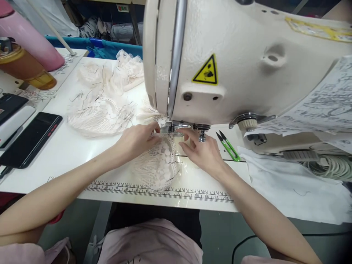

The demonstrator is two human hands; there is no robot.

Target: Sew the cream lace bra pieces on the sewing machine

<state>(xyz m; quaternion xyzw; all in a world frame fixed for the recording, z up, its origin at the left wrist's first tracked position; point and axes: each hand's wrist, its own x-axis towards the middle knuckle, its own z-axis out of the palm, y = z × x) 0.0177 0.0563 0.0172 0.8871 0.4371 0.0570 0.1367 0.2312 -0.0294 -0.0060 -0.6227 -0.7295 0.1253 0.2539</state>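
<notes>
Nearest the person, a measuring tape (192,193) runs along the table's front edge. Just beyond it lies the lace piece (159,168), its far end under the presser foot (172,129). The left hand (137,141) pinches the lace edge beside the foot, fingers pressed together. The right hand (203,152) rests fingertips on the lace, fingers loosely spread. Green thread snips (228,146) lie just right of it. Above stands the sewing machine (233,55); further left, a lace pile (101,99) and a phone (30,139).
</notes>
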